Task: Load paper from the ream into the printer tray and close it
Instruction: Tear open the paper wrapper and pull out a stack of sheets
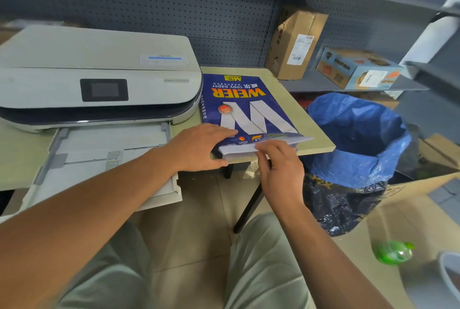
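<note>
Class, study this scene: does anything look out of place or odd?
A green bottle lies on the floor right of the person, not in the blue-lined bin nearby. The ream and the open printer tray look in order.

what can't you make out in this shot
Head view only:
- Open end of the ream: partly covered by the left hand and right hand, so the sheet count is hidden.
- Printer tray: near left corner hidden behind the left forearm.
- Printer screen: dark, unreadable.
- Green object on the floor: blurred.
</note>
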{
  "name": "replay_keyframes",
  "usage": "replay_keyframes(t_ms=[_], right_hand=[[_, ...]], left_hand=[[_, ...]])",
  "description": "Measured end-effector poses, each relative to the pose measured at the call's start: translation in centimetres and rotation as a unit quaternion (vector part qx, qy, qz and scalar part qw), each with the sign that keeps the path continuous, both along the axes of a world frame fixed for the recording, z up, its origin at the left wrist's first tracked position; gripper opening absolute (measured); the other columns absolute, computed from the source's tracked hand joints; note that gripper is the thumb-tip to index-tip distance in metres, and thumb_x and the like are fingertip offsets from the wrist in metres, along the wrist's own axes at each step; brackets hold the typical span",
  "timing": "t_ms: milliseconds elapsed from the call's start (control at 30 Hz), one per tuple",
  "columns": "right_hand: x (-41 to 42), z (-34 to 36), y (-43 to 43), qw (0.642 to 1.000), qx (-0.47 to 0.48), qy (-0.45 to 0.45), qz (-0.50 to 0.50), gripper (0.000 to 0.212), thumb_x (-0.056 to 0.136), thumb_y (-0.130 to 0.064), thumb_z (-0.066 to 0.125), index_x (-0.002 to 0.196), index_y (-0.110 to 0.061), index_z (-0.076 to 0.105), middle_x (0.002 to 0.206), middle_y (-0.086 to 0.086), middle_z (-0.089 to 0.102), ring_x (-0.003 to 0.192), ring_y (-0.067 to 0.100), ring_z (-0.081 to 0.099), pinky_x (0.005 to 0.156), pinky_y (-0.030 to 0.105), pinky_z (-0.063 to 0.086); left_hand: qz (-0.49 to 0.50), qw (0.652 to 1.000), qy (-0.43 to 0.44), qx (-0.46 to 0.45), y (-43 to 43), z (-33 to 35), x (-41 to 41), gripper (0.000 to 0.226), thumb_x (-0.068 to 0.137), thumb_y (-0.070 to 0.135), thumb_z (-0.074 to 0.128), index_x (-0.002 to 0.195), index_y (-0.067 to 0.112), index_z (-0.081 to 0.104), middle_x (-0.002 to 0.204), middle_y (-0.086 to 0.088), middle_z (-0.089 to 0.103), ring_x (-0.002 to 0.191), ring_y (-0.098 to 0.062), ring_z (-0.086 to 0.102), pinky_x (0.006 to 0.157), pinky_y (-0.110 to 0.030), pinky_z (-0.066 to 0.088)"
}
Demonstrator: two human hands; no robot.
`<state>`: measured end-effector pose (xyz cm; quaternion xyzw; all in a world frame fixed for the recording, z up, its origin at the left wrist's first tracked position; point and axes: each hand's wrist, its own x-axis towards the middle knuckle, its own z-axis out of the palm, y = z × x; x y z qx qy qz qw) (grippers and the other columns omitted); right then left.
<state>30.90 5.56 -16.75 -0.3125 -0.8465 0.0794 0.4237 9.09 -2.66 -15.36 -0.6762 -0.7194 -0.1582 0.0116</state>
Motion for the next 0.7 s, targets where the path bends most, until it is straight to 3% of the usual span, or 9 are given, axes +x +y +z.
replay_keyframes(t_ms=[133,267,400,700], right_hand=[[1.9,0.3,-1.3,0.999,-0.005,0.04,0.002,0.015,0.092,-0.012,0.068,0.104,-0.014,0.076,0.107,0.001,0.071,0.094,0.021,0.069,0.081,0.04,0.059],[3.5,0.5,-2.3,0.997,-0.01,0.076,0.007,0.015,0.091,-0.007,0.069,0.103,-0.011,0.077,0.105,0.002,0.071,0.094,0.019,0.069,0.084,0.033,0.057],[4.4,1.2,-3.2,0.996,-0.015,0.093,0.01,0.015,0.091,-0.005,0.069,0.101,-0.011,0.079,0.104,0.002,0.07,0.094,0.015,0.069,0.083,0.024,0.056],[6.7,4.2,-6.1,0.989,0.002,0.148,0.011,0.012,0.088,0.0,0.07,0.096,-0.004,0.078,0.098,0.012,0.07,0.095,0.01,0.065,0.088,0.005,0.042]], left_hand=[[-0.037,0.998,-0.032,-0.032,-0.9,1.0,-1.0,0.075,0.087,0.069,0.055,0.152,0.043,0.029,0.156,0.012,0.042,0.142,-0.01,0.038,0.11,-0.036,0.044],[-0.072,0.996,-0.054,-0.026,-1.9,0.4,-2.0,0.062,0.094,0.06,0.051,0.151,0.04,0.034,0.156,0.014,0.042,0.143,-0.006,0.034,0.116,-0.035,0.038],[-0.076,0.994,-0.077,0.01,-1.8,0.4,-1.8,0.057,0.094,0.056,0.047,0.147,0.035,0.045,0.145,0.01,0.055,0.13,-0.008,0.049,0.108,-0.037,0.044],[-0.1,0.986,-0.117,0.068,-2.8,0.6,-1.6,0.052,0.093,0.043,0.045,0.14,0.025,0.055,0.133,0.003,0.064,0.12,-0.014,0.056,0.103,-0.039,0.046]])
